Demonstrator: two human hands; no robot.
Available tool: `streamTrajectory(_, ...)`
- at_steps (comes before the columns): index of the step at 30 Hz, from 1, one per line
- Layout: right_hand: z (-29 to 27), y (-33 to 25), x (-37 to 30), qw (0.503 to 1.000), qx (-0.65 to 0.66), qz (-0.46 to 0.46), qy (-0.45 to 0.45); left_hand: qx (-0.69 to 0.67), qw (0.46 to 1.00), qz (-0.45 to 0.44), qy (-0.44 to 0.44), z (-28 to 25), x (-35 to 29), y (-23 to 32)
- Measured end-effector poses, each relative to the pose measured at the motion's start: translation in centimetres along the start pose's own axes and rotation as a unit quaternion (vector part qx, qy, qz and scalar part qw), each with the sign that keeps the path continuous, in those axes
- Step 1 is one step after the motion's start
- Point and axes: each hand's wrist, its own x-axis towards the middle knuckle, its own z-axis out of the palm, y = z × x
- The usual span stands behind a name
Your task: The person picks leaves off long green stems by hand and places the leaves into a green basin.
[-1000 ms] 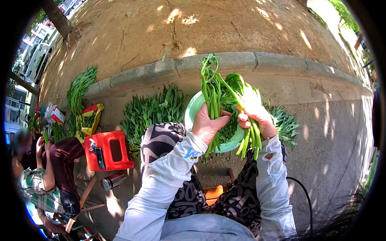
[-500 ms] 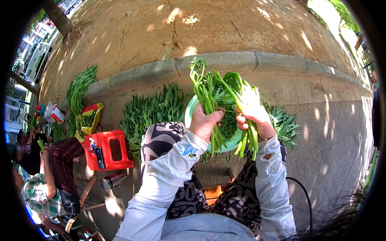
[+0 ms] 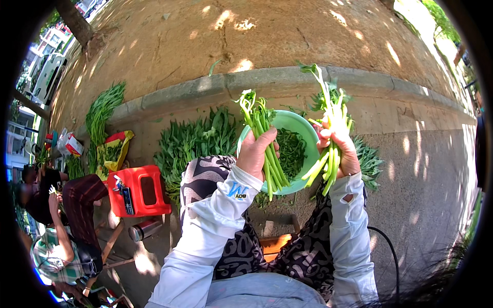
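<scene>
Basin (image 3: 309, 134), mint-green, part-filled with loose leaves (image 3: 291, 149); partway, I judge from my remote feed; left hand (image 3: 252, 156) clasps one long-stemmed bunch (image 3: 275, 172) above it; right hand (image 3: 343, 149) clasps another bunch (image 3: 336, 110) by its right rim; leafy heap (image 3: 197, 137) left, smaller heap (image 3: 368, 161) right, both unheld on pavement (image 3: 411, 215).

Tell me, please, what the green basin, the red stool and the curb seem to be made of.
The green basin looks like smooth plastic, from its even colour and thin rim. The red stool seems moulded plastic, slightly glossy, with rounded corners and uniform colour. The curb is matte grey, in jointed blocks: concrete or stone, I cannot tell which.
</scene>
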Motion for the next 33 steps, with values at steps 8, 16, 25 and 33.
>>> streamTrajectory(8, 1.4, 1.3, -0.5, 0.983, -0.181, 0.043, -0.01, 0.028, 0.996, 0.03, -0.075, -0.2, 0.2, -0.9)
streamTrajectory(16, 3.3, 2.7, -0.5, 0.944, -0.314, 0.01, -0.104, 0.04, 0.99, 0.05, -0.125, 0.3, 0.0, -1.5)
streamTrajectory(25, 2.7, 2.5, -0.1, 0.938, -0.334, 0.003, -0.092, 0.062, 0.992, 0.006, -0.109, 0.3, -0.4, -0.5)
streamTrajectory(33, 2.1, 1.3, -0.9, 0.962, -0.27, 0.011, 0.03, 0.071, 0.997, 0.017, -0.022, -0.3, -0.3, 1.1)
